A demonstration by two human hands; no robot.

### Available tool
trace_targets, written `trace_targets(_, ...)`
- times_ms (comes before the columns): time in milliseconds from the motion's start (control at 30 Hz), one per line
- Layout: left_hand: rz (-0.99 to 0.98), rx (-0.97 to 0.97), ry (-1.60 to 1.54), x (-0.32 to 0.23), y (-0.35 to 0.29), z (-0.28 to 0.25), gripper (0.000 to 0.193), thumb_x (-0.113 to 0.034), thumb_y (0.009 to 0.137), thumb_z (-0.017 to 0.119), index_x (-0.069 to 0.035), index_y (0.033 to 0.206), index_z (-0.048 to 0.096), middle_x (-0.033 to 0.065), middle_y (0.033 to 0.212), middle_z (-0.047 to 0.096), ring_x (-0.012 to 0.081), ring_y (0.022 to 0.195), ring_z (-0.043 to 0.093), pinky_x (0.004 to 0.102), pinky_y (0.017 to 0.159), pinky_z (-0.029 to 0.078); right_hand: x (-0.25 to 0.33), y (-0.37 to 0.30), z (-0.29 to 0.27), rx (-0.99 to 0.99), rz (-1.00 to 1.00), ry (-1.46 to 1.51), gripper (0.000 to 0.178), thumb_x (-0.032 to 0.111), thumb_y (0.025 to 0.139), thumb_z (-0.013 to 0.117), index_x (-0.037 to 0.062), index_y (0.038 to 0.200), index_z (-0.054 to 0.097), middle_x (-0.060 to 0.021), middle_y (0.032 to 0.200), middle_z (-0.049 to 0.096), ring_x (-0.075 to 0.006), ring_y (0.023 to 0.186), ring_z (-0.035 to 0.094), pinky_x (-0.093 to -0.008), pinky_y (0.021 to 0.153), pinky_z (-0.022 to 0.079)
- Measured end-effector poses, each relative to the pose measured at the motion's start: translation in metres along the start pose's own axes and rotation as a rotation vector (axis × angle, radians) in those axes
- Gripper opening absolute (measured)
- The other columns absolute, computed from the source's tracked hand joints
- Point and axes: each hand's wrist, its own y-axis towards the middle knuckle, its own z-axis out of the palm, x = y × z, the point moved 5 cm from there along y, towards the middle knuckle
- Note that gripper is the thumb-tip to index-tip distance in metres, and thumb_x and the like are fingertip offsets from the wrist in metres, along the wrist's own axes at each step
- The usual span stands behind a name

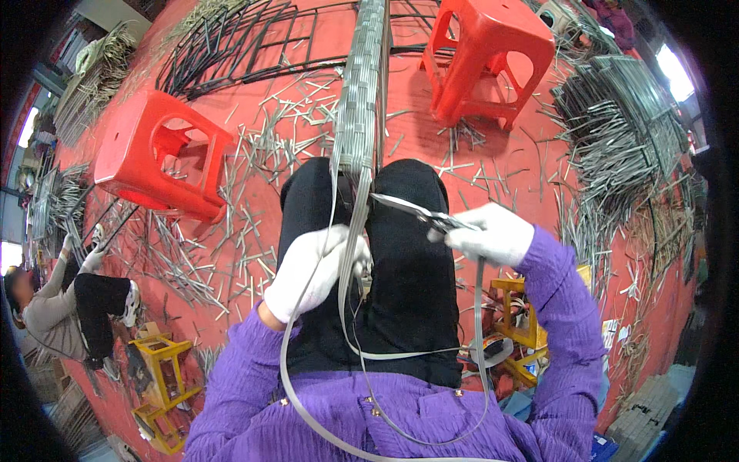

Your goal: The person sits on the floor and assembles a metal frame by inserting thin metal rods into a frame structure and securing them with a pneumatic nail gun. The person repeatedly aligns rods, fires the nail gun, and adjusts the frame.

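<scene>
A long woven piece of grey flat strips (358, 100) runs from the far edge to between my knees, its loose strip ends (356, 208) trailing toward me. My left hand (312, 269), in a white glove, closes around those loose ends over my left thigh. In my right hand (493, 235), also gloved, is a pair of metal scissors (408, 206). Their blades point left, with the tips close beside the strips. One long pale strip (286, 369) loops down across my lap, and another strip length (479, 308) hangs below my right hand.
Red plastic stools stand at left (158, 158) and far right (493, 58). Black wire frames (254, 46) lie at the back. Cut scraps (289, 127) litter the red floor. Strip bundles (623, 123) are piled right. A co-worker (65, 308) sits left, near a yellow stool (165, 366).
</scene>
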Motion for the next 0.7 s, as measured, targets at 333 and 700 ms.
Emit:
trace_targets(333, 1.164, -0.204, 1.039, -0.104, 0.041, -0.028, 0.052, -0.028, 0.068, 0.083, -0.010, 0.113, 0.065, 0.0125, 0.121, 0.064, 0.0318, 0.119, 0.057, 0.0450, 0.089, 0.044, -0.256, -0.028, 0.035, -0.973, 0.477, -0.351, 0.065, 0.038, 0.086, 0.073, 0.0041, 0.138, 0.054, -0.0199, 0.133, 0.058, -0.0269, 0.123, 0.057, -0.0373, 0.102, 0.046)
trace_targets(700, 1.463, -0.102, 0.687, -0.166, 0.092, -0.033, 0.019, -0.024, 0.093, 0.062, -0.008, 0.082, 0.061, 0.0102, 0.090, 0.072, 0.0322, 0.090, 0.071, 0.0435, 0.077, 0.055, -0.024, 0.096, 0.054, -0.729, -0.364, -0.260, 0.034, 0.026, 0.093, 0.062, 0.0022, 0.118, 0.061, -0.0191, 0.102, 0.064, -0.0340, 0.098, 0.063, -0.0402, 0.087, 0.050)
